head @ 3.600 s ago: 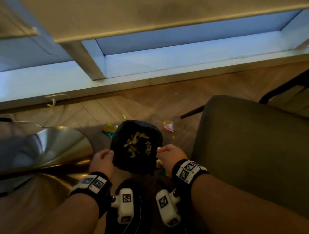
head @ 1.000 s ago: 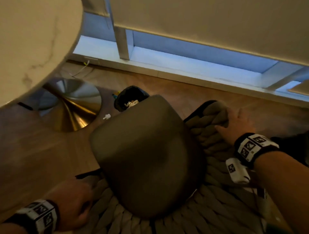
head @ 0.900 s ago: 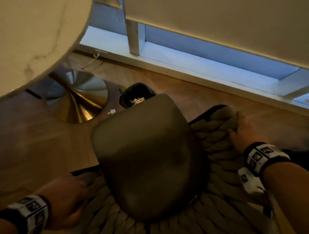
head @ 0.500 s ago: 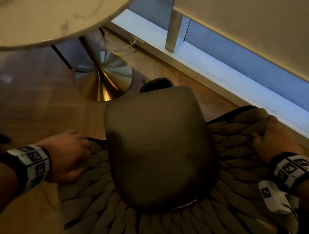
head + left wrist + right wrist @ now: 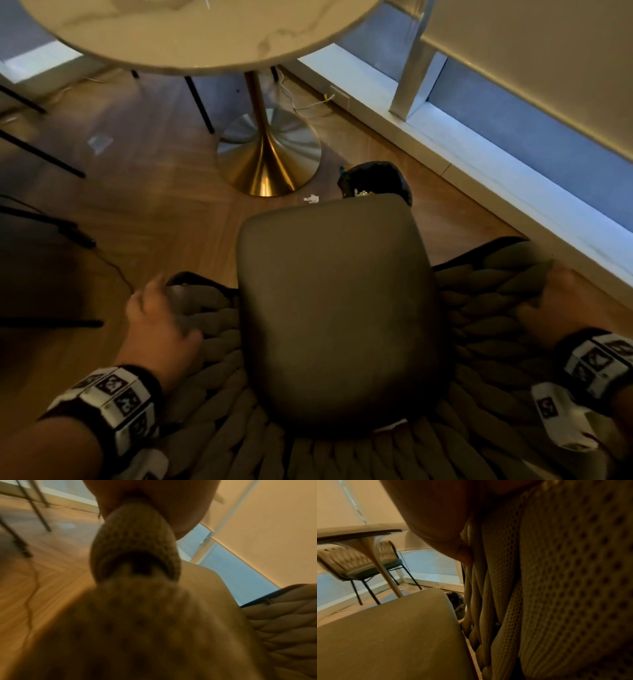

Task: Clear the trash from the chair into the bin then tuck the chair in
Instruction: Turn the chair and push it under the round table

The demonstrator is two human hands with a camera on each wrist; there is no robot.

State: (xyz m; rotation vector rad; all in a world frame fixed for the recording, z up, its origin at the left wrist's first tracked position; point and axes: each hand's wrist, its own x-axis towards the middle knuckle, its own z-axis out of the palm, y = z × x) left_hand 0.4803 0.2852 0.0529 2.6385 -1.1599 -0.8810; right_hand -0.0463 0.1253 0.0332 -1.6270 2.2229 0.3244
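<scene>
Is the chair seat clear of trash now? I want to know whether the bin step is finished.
Yes, the head view shows the chair seat bare, with nothing lying on it.

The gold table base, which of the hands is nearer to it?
Left. The left hand grips the chair's woven backrest below the gold table base; the right hand grips it farther off by the window.
</scene>
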